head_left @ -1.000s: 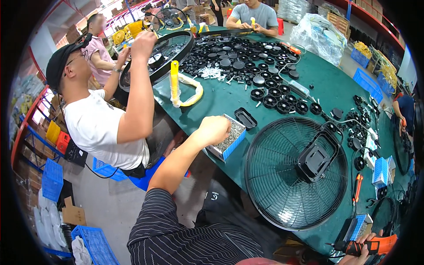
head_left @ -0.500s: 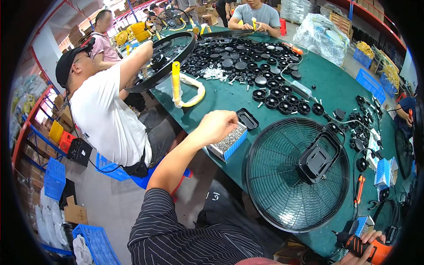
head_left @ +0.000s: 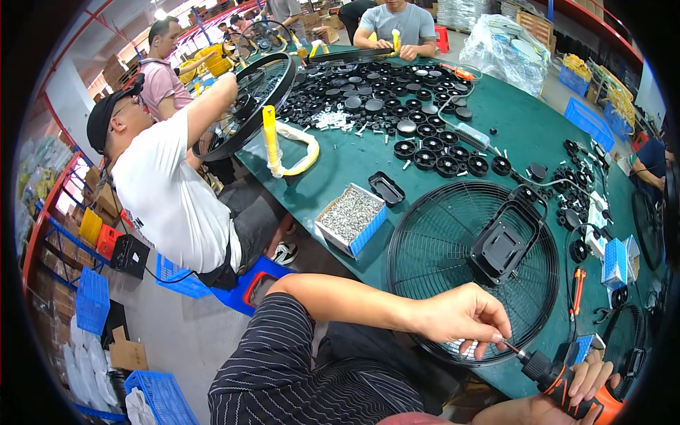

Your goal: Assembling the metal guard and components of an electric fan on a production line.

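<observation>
My left hand point(head_left: 457, 315) pinches a small screw against the bit tip of an orange and black electric screwdriver point(head_left: 559, 375). My right hand point(head_left: 577, 393) grips that screwdriver at the lower right. Both hands hover over the near rim of a black wire fan grille point(head_left: 432, 241), which lies flat on the green table point(head_left: 354, 156). A black square bracket point(head_left: 506, 244) sits at the grille's centre. An open blue-sided box of silver screws point(head_left: 350, 216) stands left of the grille, near the table edge.
A co-worker in a white shirt point(head_left: 170, 191) sits at the left and holds another fan grille point(head_left: 248, 99). Beyond lie a yellow-handled tool point(head_left: 270, 138), several black round parts point(head_left: 397, 92), a small black tray point(head_left: 386, 188), an orange-handled tool point(head_left: 577, 290) and small blue boxes point(head_left: 615, 262).
My left hand left the screw box and came back to the screwdriver's tip at the grille's near rim. The co-worker lowered their grille toward the table.
</observation>
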A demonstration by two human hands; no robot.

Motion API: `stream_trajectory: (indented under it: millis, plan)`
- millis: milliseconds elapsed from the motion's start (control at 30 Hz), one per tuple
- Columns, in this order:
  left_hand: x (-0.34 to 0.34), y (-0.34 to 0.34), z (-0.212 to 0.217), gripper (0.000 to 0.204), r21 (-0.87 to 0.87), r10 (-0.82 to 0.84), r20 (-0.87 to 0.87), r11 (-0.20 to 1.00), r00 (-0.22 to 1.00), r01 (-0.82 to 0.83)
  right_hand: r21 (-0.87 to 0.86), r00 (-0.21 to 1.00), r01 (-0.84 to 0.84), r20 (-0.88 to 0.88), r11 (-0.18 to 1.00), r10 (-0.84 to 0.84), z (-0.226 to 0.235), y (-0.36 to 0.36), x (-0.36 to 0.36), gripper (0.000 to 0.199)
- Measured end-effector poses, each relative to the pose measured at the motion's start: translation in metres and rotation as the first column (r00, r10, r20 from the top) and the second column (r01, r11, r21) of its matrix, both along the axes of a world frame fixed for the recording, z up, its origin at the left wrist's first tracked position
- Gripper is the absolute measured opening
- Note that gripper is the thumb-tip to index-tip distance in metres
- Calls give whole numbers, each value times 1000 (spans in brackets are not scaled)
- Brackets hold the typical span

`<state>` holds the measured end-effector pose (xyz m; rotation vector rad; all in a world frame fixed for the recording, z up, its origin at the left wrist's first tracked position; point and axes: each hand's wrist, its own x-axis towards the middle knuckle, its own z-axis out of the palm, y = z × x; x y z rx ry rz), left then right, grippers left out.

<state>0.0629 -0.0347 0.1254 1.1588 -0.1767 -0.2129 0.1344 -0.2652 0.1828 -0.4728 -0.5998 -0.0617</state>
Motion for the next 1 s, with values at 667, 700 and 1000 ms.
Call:
stream_trajectory:
  millis: [667, 700, 1000]
  plan:
    - [3, -13, -12, 19, -158, 47, -82, 986, 996, -59, 66, 993, 90, 72, 994, -95, -14, -1, 3, 40]
    - [3, -15, -12, 19, -172, 59, -72, 983, 996, -70, 68, 993, 80, 84, 995, -85, -16, -4, 4, 40]
    - [21, -17, -1, 13, 316, -3, 275, 945, 962, -87, 64, 988, -41, 150, 997, 31, -30, -32, 26, 48]
